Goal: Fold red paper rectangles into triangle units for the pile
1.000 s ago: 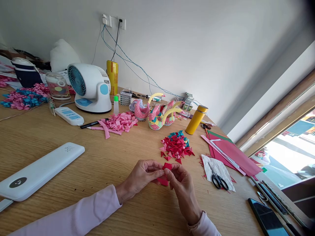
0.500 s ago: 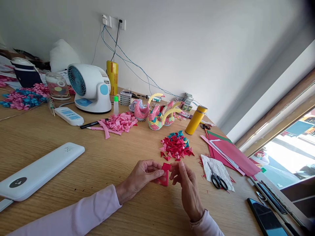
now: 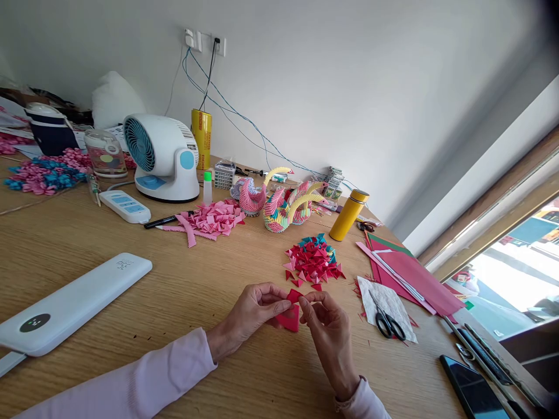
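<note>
My left hand (image 3: 251,311) and my right hand (image 3: 328,334) meet low over the wooden table (image 3: 196,279), both pinching a small red folded paper piece (image 3: 290,317). The left fingers grip its left side, the right fingertips pinch its upper right corner. Just beyond the hands lies a pile of red, pink and teal folded paper triangles (image 3: 313,262). Both arms wear pale pink sleeves.
Black scissors (image 3: 385,320) lie on a white sheet to the right, beside red paper sheets (image 3: 414,273) and a phone (image 3: 474,390). A yellow bottle (image 3: 348,213), origami swans (image 3: 283,201), pink paper strips (image 3: 212,218), a white fan (image 3: 161,154) and a white power bank (image 3: 70,305) stand further off.
The right hand has shifted its fingers on the red paper piece, opening then pinching again near its top corner. The piece now hangs more upright between the hands.
</note>
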### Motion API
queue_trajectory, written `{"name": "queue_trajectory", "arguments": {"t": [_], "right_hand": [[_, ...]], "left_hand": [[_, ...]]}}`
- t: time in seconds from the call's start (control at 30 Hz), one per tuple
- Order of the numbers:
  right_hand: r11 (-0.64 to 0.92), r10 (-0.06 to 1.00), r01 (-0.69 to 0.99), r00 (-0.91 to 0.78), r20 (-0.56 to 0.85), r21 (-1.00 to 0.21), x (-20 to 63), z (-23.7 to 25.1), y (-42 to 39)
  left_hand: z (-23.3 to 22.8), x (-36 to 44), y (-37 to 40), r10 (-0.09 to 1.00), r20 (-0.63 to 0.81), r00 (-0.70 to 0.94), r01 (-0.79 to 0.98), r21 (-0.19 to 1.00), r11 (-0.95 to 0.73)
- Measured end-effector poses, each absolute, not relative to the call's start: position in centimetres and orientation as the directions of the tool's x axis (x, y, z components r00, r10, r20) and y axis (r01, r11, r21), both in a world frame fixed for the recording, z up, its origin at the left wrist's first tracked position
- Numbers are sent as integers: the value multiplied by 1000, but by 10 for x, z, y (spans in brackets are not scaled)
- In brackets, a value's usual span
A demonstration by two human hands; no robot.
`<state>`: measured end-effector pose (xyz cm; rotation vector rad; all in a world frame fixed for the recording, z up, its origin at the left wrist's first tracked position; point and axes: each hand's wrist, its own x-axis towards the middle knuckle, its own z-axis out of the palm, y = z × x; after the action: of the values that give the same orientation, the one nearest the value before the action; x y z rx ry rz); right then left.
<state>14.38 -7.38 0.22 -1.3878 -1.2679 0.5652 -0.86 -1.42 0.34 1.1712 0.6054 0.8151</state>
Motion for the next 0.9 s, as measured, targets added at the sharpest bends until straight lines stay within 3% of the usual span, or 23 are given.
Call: {"name": "queue_trajectory", "arguments": {"t": [0.13, 0.37, 0.9], "right_hand": [[207, 854, 487, 333, 399, -849, 144, 0, -75], [209, 873, 479, 303, 383, -853, 142, 0, -75], [229, 894, 305, 310, 324, -924, 139, 1, -75]], "left_hand": [[3, -9, -14, 832, -10, 555, -241, 955, 173], [-2, -8, -12, 820, 32, 571, -249, 959, 136], [-7, -7, -10, 822, 114, 558, -226, 974, 18]]}}
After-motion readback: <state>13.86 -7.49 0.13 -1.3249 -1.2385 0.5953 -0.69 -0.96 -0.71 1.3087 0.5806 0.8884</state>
